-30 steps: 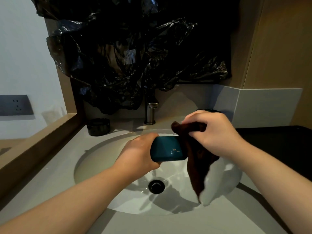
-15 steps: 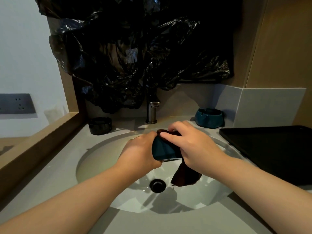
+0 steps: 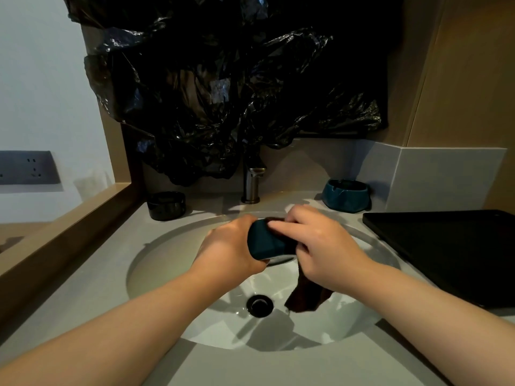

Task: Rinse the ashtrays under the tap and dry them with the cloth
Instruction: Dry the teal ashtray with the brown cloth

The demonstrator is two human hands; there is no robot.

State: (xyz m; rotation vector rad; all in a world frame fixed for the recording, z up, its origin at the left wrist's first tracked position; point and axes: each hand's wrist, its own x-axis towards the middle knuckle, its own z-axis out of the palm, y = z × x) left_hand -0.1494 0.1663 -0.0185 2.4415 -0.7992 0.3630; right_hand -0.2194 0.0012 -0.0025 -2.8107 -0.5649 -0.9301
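Far to the left of the tap, a grey wall socket sits on the pale wall, and a wooden ledge runs diagonally from that side in toward the tap. Just left of the tap a black ashtray stands upright on the grey countertop, apart from the rim of the sink basin. Crumpled black plastic sheeting hangs above and behind the tap, its lower folds reaching down to the tap's top. In front of the tap, over the basin, the left hand has its fingers wrapped round the left side of the teal ashtray, which is held tilted and clear of the bowl. The drain lies at the basin's bottom, straight out from the tap and below the ashtray. Slightly right of the tap, the right hand clutches a dark brown cloth and presses it against the ashtray's right side, one finger laid across the top. The cloth's loose end hangs below that hand, just right of the drain; whether it touches the basin I cannot tell. To the right of the tap, the other teal ashtray stands upright on the countertop by the back wall. Farthest right of the tap, a black tray lies flat on the countertop beside the basin.
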